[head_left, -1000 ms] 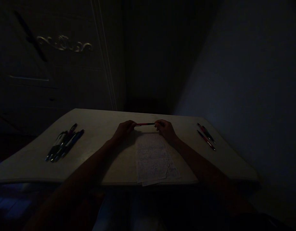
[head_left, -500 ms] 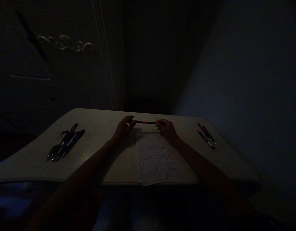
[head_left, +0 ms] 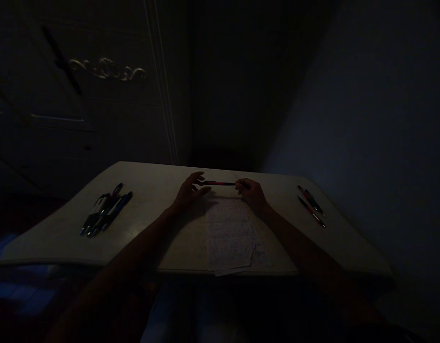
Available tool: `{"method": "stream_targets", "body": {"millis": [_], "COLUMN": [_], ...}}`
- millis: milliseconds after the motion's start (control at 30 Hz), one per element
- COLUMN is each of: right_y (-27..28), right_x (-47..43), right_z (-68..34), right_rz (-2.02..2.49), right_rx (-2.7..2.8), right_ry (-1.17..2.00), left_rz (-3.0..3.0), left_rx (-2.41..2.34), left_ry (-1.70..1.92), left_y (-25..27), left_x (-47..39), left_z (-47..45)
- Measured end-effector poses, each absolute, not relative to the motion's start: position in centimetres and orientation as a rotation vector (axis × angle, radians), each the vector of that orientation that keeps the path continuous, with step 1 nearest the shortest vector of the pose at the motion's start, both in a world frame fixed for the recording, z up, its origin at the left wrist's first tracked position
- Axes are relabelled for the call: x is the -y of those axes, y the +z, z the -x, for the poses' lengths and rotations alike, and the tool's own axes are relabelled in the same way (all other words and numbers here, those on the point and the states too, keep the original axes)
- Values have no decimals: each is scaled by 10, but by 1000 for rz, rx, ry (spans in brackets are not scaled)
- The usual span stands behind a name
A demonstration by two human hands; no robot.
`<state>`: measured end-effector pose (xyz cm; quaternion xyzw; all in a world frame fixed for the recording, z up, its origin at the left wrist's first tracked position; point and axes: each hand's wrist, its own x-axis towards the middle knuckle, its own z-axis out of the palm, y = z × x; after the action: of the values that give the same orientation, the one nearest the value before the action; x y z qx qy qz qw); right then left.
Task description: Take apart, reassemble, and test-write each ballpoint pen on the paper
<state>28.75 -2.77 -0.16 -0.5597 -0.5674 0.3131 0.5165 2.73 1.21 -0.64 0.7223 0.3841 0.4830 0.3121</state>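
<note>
A dark pen with a red section (head_left: 220,183) is held level above the far part of the table (head_left: 151,190). The fingertips of my right hand (head_left: 253,194) pinch its right end. At the other end is my left hand (head_left: 187,193), thumb dropped away from the fingers; the pen's tip lies close to those fingers, and whether they touch it I cannot tell in the dim light. Below both hands lie handwritten paper sheets (head_left: 229,236), overlapping and reaching the table's near edge.
A bunch of several pens (head_left: 105,212) lies on the left of the table. On the right lie a red and dark pen (head_left: 312,212) and two more pens (head_left: 312,200) beside it. A dark cabinet (head_left: 127,114) stands behind at left, a wall (head_left: 366,143) at right.
My left thumb has come away from the pen and the fingers have spread. My right hand keeps its pinch on the pen. The whole view has shifted slightly.
</note>
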Motion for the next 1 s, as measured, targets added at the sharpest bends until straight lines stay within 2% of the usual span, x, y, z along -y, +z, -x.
{"method": "stream_targets", "body": {"millis": [233,533,1000], "right_y": [-1,-6,-9], "right_x": [30,28,28], "right_z": [-287,-285,-284], "right_rz": [1338,1340,1367], "right_rx": [1382,1407,1423], "right_ry": [758,756,706], "left_rz": [-1887,-1816,-1969], "left_rx": [-1073,-1001,-1042], "left_ry": [1114,1234,1185], "left_y": [-8,-10,-11], "left_x": [-15,-12,-17], "left_z": [-28,-29,-27]}}
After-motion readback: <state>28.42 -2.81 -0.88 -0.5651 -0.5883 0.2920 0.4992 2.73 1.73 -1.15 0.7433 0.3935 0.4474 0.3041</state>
